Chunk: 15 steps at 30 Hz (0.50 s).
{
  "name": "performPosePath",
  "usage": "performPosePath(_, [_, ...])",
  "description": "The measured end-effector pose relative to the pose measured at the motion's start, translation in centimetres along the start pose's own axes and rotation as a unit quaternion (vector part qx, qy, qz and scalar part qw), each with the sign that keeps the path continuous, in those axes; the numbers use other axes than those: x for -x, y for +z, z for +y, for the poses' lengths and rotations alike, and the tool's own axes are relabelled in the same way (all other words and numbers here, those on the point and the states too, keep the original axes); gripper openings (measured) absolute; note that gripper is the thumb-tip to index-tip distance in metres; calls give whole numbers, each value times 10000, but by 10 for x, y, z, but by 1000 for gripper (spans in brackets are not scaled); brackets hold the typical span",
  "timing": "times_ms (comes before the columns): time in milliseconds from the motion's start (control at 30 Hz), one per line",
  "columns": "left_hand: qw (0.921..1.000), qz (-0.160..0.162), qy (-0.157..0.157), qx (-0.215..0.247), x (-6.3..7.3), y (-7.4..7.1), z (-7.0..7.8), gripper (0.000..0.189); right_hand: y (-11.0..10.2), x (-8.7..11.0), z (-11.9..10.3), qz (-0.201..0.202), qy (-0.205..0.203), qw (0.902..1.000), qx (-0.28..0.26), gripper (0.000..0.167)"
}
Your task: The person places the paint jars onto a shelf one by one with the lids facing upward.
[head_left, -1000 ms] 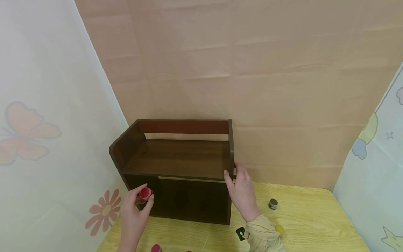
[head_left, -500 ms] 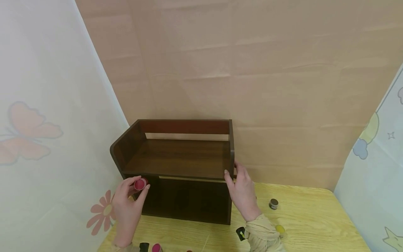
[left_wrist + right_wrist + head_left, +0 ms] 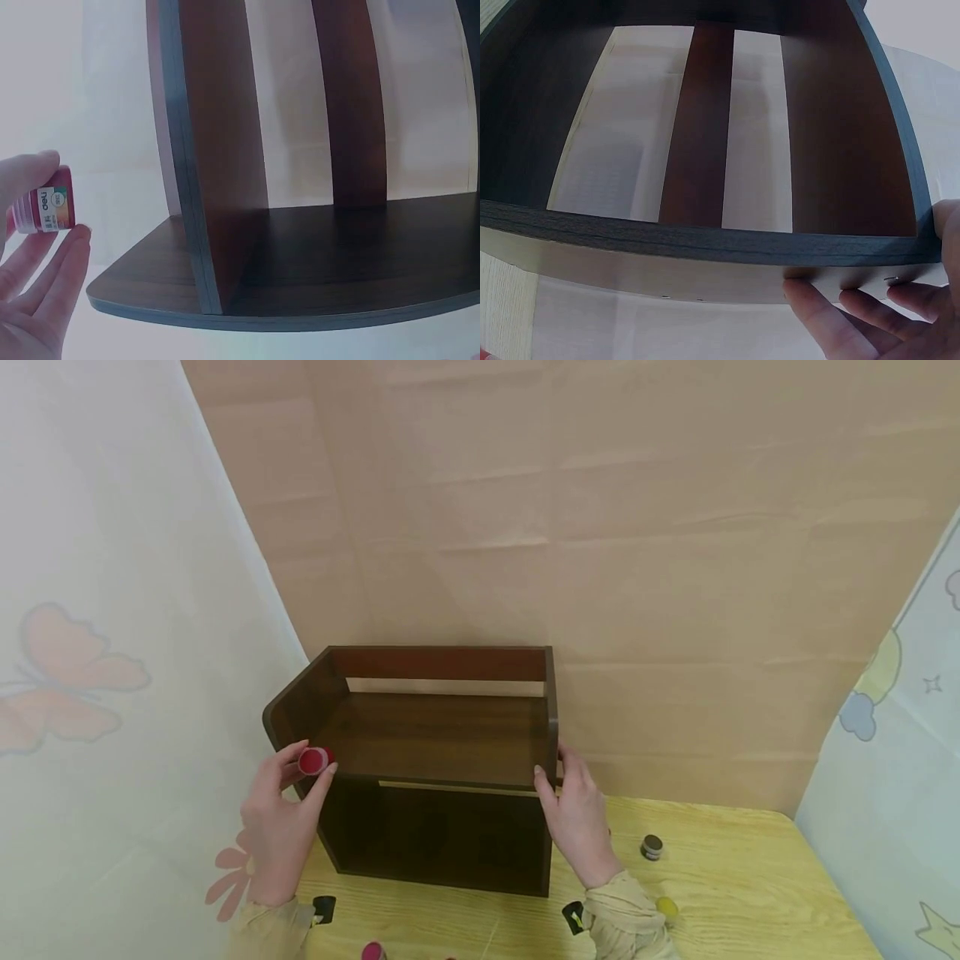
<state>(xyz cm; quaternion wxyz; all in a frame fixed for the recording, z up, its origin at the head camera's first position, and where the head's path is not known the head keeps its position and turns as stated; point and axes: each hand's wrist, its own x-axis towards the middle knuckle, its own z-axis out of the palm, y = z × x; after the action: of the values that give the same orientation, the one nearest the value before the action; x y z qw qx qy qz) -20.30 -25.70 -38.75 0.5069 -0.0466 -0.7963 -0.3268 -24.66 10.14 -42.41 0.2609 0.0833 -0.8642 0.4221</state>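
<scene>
My left hand [image 3: 281, 814] pinches a small red paint jar [image 3: 51, 206] between thumb and fingers; its label reads "deli". In the head view the jar is by the left front edge of the top board of a dark brown wooden shelf [image 3: 442, 735]. Whether it touches the board I cannot tell. My right hand [image 3: 576, 814] grips the shelf's right side panel, thumb at the front edge and fingers on the outer face, as the right wrist view shows.
On the yellow wood-grain table [image 3: 720, 860] stand a dark-lidded jar [image 3: 652, 847] and a yellow item [image 3: 667, 907], both right of the shelf. A pink-topped jar [image 3: 372, 952] is near the front. Printed cloth [image 3: 112, 568] hangs close on the left.
My left hand has risen and shifted left with the red paint jar, from in front of the lower compartment to the top board's height. My right hand keeps its place on the shelf.
</scene>
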Motion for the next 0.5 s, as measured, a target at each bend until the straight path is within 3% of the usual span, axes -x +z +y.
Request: performPosePath(500, [9971,-252,-212,-687,-23,17,-14,51,0,-2,1,2,-40,10000,-24,53])
